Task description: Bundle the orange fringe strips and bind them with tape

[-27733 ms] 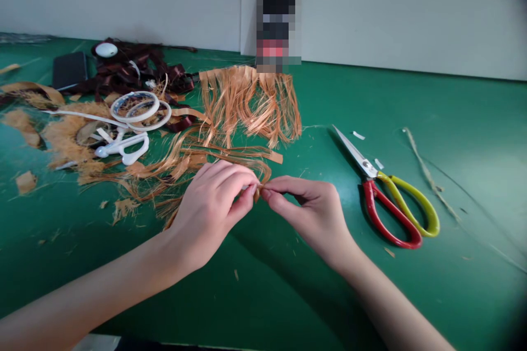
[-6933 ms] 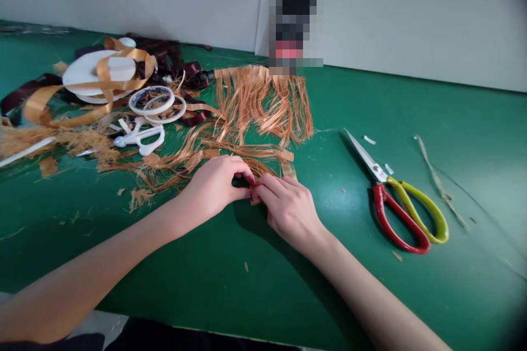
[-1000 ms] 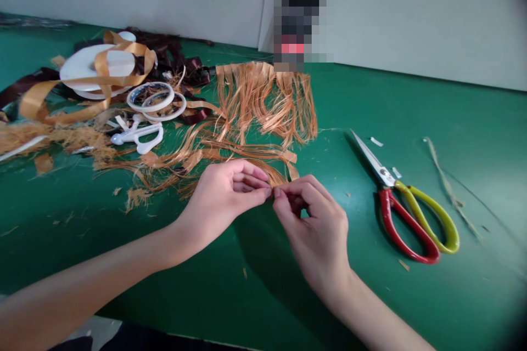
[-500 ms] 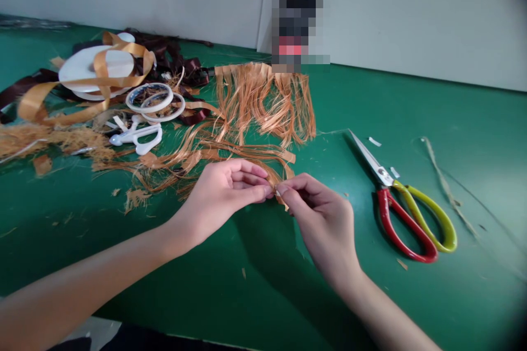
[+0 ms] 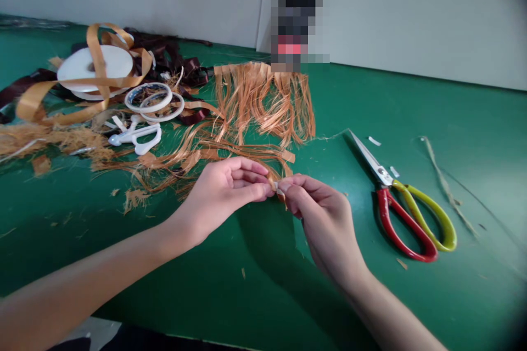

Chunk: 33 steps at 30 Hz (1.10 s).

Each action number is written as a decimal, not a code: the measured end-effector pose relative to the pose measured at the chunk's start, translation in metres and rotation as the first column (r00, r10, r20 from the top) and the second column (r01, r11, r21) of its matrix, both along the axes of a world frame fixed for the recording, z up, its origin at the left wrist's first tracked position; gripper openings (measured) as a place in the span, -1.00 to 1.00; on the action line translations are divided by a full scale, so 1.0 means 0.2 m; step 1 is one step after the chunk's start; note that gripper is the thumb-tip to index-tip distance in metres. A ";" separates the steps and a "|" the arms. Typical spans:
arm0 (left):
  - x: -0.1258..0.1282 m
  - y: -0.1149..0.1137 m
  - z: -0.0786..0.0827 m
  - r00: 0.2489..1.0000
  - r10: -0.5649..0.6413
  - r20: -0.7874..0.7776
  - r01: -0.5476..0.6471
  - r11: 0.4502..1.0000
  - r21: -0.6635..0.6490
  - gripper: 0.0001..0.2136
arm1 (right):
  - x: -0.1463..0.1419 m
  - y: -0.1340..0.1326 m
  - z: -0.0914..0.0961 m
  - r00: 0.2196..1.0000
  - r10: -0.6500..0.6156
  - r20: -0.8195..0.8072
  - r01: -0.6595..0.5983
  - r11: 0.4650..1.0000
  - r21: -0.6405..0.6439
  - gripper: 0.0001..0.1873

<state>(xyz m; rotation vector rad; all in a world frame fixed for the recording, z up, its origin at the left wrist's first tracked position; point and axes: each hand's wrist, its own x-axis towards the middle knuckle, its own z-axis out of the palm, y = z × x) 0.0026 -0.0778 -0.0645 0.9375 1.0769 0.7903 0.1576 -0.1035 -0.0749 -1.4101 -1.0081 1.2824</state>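
Note:
Above the green table, my left hand (image 5: 224,192) is closed in a pinch on a small piece of orange-brown ribbon (image 5: 270,181). Against its fingertips, my right hand (image 5: 323,219) pinches a small white strip (image 5: 277,187) that looks like tape, touching the ribbon. Most of both pieces is hidden by the fingers. Just behind the hands lie loose strips of frayed ribbon (image 5: 189,160). Farther back, a row of fringed ribbon (image 5: 263,101) is spread out with its threads hanging toward me.
Scissors (image 5: 385,178) with red and yellow handles lie at the right, beside a thin twisted cord (image 5: 442,175). At the left are a ribbon spool (image 5: 117,63), tape rolls (image 5: 167,112), white plastic-handled snips (image 5: 144,137) and fibre scraps (image 5: 78,140). A pale wall (image 5: 395,22) borders the table's back.
My right hand has drawn slightly away from the left fingertips, and more of the white strip shows between them. My left hand stays nearly still. A loop of ribbon at the spool stands higher.

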 end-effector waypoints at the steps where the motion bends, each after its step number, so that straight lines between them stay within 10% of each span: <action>1: 0.00 0.00 0.00 1.000 0.002 0.012 -0.002 1.000 -0.009 -0.80 | 0.00 0.00 0.00 1.000 0.005 -0.008 -0.005 1.000 -0.007 -0.86; 17: -0.01 0.00 0.00 0.996 0.031 -0.087 -0.020 0.991 0.129 -0.81 | -0.02 -0.04 0.00 0.908 -0.057 0.416 -0.110 0.924 0.367 -0.88; 33: 0.01 0.00 0.01 0.985 -0.007 -0.172 0.033 0.988 0.150 -0.83 | -0.02 -0.04 0.00 0.878 -0.080 0.473 -0.126 0.913 0.388 -0.88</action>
